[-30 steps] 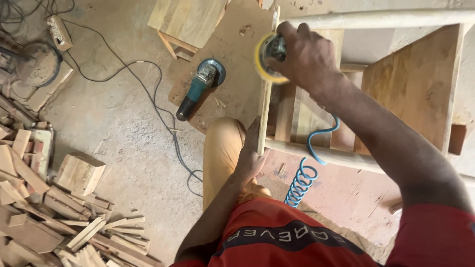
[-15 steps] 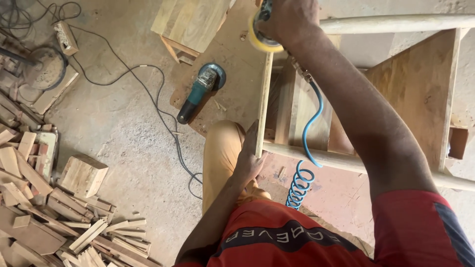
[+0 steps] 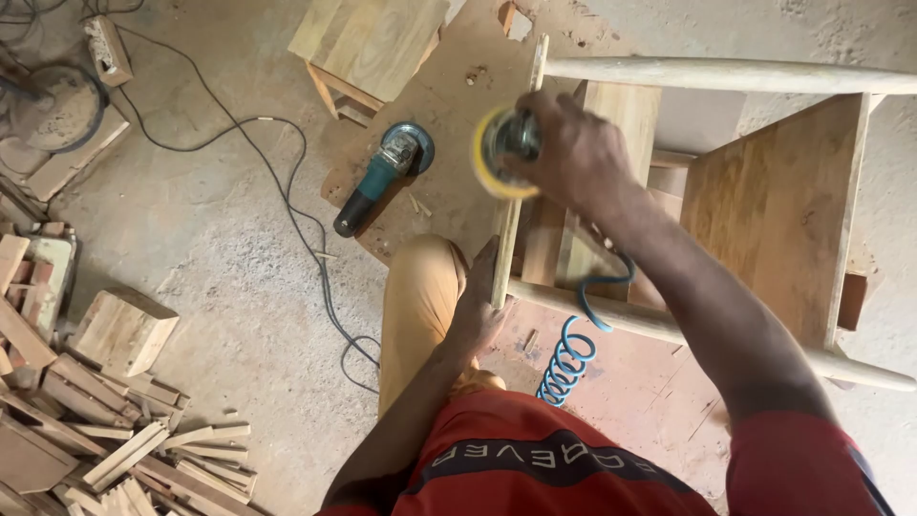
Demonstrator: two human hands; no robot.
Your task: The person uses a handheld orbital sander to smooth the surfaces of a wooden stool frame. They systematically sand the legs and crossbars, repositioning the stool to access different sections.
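My right hand [image 3: 573,158] grips a small air sander with a yellow disc [image 3: 499,158], pressed against the side edge of a wooden furniture frame [image 3: 511,220]. A coiled blue air hose [image 3: 568,354] hangs down from the sander. My left hand [image 3: 478,301] holds the near corner of that frame, fingers flat along its edge, above my knee in tan trousers [image 3: 420,296]. The frame has round pale rails [image 3: 726,75] and a plywood panel [image 3: 774,205].
A teal angle grinder [image 3: 382,177] lies on the concrete floor with its black cable [image 3: 306,239] looping past. A wooden stool [image 3: 368,43] stands at the top. Offcuts and a wood block [image 3: 119,330] are piled at the left.
My right hand has brought the sander back down the frame edge from the top corner to its upper middle. My left hand has kept its hold.
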